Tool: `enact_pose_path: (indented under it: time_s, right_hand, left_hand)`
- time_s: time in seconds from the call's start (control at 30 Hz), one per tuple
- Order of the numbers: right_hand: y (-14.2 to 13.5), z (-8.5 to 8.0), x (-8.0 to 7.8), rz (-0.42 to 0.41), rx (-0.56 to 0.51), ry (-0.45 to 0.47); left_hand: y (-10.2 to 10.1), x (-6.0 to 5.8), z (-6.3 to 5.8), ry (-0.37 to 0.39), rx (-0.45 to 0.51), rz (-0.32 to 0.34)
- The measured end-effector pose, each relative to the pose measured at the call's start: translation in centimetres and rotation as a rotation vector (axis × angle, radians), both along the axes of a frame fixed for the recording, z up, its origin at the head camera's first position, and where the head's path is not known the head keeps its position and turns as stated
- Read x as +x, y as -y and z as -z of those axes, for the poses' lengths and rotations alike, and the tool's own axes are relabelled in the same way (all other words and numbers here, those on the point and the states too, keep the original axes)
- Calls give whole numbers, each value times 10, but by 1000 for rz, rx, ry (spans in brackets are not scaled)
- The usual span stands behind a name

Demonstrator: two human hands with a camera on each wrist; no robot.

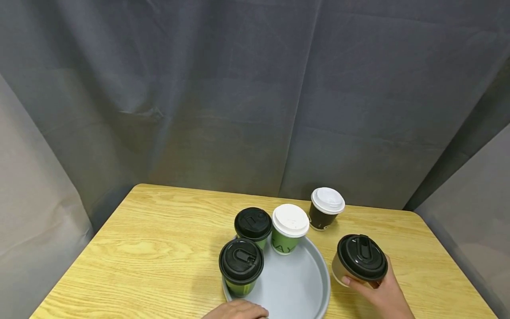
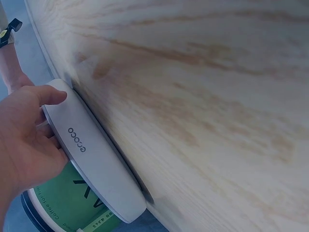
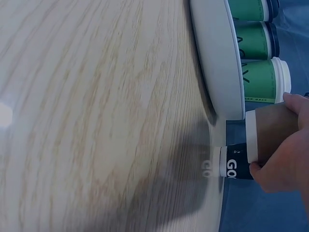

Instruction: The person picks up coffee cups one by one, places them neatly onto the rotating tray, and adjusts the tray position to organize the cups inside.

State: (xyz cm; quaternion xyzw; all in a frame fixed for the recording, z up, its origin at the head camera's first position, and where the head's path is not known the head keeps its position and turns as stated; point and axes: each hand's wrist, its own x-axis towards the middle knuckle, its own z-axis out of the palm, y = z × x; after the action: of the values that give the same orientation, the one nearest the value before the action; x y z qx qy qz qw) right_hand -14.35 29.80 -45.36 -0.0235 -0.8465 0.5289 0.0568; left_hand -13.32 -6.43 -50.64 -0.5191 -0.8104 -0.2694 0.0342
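Observation:
My right hand grips a light-brown paper coffee cup with a black lid, held upright to the right of the round grey tray. In the right wrist view, that brown cup is raised off the table. My left hand is at the tray's near edge; in the left wrist view the thumb lies on the outer wall of the tray and the fingers bend over its rim. On the tray stand two green cups with black lids and a green cup with a white lid.
A dark cup with a white lid stands on the wooden table just beyond the tray, near the back edge. Grey cloth hangs behind the table and along both sides.

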Motion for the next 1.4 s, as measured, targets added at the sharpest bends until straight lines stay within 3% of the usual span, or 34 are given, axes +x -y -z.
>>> enact_pose_path:
  time_s: [0.33,0.57,0.87,1.1,1.27,1.4]
  right_hand:
    - [8,-3,1,-16,-6,-4]
    - [14,-1,3,-38,-25,-117]
    - [21,0,7,-84,-38,-181]
    - [30,0,9,-151,-107,-261]
    - [36,-2,11,-149,-128,-217]
    - [41,-1,13,-140,-81,-228]
  left_hand:
    - [-1,1,-3,20,-19,-21]
    - [-2,1,0,25,16,-18]
    - [-2,3,1,9,93,6]
    - [-3,9,0,-4,127,1]
    - [-5,12,-4,-5,147,-12]
    - [-4,9,-14,15,113,17]
